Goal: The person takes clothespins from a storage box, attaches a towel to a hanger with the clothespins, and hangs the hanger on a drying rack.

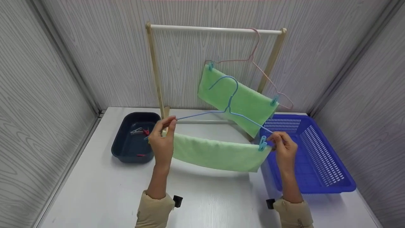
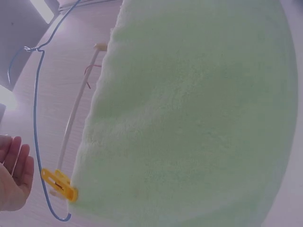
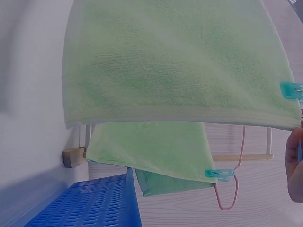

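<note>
A blue wire hanger [image 1: 229, 109] is held up in front of me with a light green towel [image 1: 218, 153] clipped along it. My right hand [image 1: 285, 148] pinches the hanger's right end beside the towel's corner and a teal clothespin [image 1: 262, 144]. Close to the left end is my left hand [image 1: 162, 139]; in the left wrist view its fingers [image 2: 23, 163] are extended beside the wire, with a narrow gap between. A yellow clothespin [image 2: 59, 184] fastens the towel near that end of the hanger.
A rack with a white bar [image 1: 202, 29] stands behind, bearing a tilted pink hanger [image 1: 264, 74] with another green towel [image 1: 234, 95] clipped on. At left sits a dark bin [image 1: 126, 156] with several clothespins [image 1: 137, 130]; at right, a blue basket [image 1: 332, 158].
</note>
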A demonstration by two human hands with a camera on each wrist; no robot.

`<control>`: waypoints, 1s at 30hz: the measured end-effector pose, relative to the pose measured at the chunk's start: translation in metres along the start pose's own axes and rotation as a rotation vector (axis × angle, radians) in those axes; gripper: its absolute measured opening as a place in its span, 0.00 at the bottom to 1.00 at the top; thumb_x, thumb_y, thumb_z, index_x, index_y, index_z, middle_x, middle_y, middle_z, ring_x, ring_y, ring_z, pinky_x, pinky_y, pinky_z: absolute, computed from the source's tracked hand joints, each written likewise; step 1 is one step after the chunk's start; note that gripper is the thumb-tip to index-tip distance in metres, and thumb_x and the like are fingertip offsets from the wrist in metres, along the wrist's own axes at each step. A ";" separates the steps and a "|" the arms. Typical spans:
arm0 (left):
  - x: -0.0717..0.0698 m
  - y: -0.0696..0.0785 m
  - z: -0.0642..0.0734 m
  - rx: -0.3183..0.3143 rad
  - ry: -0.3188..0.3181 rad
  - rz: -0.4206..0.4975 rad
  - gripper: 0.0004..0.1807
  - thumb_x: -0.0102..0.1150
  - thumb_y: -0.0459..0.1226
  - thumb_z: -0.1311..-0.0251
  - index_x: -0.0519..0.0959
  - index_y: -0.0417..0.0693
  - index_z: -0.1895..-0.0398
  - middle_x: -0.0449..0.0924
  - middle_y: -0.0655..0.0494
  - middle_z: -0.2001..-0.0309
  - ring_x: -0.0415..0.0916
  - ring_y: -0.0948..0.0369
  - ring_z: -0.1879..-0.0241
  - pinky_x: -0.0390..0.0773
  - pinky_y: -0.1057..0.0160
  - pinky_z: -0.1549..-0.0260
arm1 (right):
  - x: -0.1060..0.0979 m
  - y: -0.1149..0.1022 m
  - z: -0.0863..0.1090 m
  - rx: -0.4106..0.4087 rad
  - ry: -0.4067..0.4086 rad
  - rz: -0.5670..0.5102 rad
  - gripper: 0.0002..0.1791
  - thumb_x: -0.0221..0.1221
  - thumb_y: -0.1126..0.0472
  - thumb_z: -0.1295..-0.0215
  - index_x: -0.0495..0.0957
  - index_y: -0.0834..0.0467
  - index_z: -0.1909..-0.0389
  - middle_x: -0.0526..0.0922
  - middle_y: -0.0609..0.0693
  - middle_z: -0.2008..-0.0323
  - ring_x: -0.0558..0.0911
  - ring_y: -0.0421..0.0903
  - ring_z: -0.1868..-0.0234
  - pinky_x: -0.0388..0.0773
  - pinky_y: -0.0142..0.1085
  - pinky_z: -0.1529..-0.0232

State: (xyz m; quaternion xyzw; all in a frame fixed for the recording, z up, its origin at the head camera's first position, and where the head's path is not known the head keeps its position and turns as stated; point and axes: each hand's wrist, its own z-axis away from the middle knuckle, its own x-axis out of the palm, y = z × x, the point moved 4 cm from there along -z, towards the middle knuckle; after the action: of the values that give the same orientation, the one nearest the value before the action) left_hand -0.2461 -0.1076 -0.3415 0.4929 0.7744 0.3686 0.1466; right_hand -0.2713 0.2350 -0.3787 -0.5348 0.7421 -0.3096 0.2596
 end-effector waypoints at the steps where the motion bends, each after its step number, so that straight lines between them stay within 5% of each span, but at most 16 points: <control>1: -0.003 -0.001 -0.001 -0.011 0.021 -0.002 0.06 0.57 0.23 0.44 0.79 0.28 0.64 0.81 0.45 0.67 0.75 0.59 0.64 0.74 0.65 0.61 | 0.000 0.000 0.000 0.004 0.002 -0.003 0.09 0.48 0.75 0.35 0.73 0.76 0.72 0.77 0.58 0.77 0.73 0.39 0.77 0.72 0.26 0.83; 7: -0.015 -0.009 -0.005 -0.051 0.093 -0.030 0.07 0.57 0.25 0.44 0.79 0.28 0.63 0.80 0.45 0.66 0.72 0.59 0.63 0.71 0.64 0.60 | -0.002 0.001 0.000 0.010 0.010 -0.022 0.09 0.48 0.75 0.35 0.73 0.76 0.72 0.78 0.55 0.77 0.73 0.39 0.77 0.72 0.26 0.83; 18: -0.025 -0.034 -0.004 -0.061 0.110 -0.137 0.10 0.57 0.24 0.43 0.78 0.29 0.58 0.75 0.40 0.56 0.70 0.52 0.56 0.68 0.64 0.56 | -0.004 0.003 0.000 0.017 0.008 -0.052 0.09 0.48 0.75 0.34 0.74 0.75 0.72 0.79 0.53 0.77 0.74 0.40 0.77 0.72 0.26 0.82; 24: -0.026 -0.048 -0.001 -0.140 0.064 -0.078 0.12 0.56 0.26 0.41 0.77 0.28 0.55 0.74 0.39 0.53 0.70 0.54 0.53 0.70 0.58 0.54 | -0.004 0.002 0.000 0.003 0.006 -0.045 0.09 0.48 0.74 0.34 0.73 0.76 0.72 0.79 0.54 0.77 0.74 0.39 0.76 0.72 0.26 0.83; 30: -0.026 -0.059 0.003 -0.191 0.072 -0.049 0.11 0.56 0.27 0.41 0.77 0.29 0.56 0.76 0.41 0.58 0.72 0.59 0.59 0.72 0.65 0.59 | -0.003 0.001 0.000 0.023 0.013 -0.047 0.09 0.48 0.74 0.34 0.73 0.77 0.71 0.79 0.54 0.76 0.75 0.40 0.76 0.72 0.26 0.82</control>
State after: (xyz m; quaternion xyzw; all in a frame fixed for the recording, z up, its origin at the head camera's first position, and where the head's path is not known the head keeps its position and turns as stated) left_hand -0.2704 -0.1433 -0.3892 0.4441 0.7522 0.4548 0.1738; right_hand -0.2711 0.2384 -0.3791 -0.5470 0.7275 -0.3274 0.2537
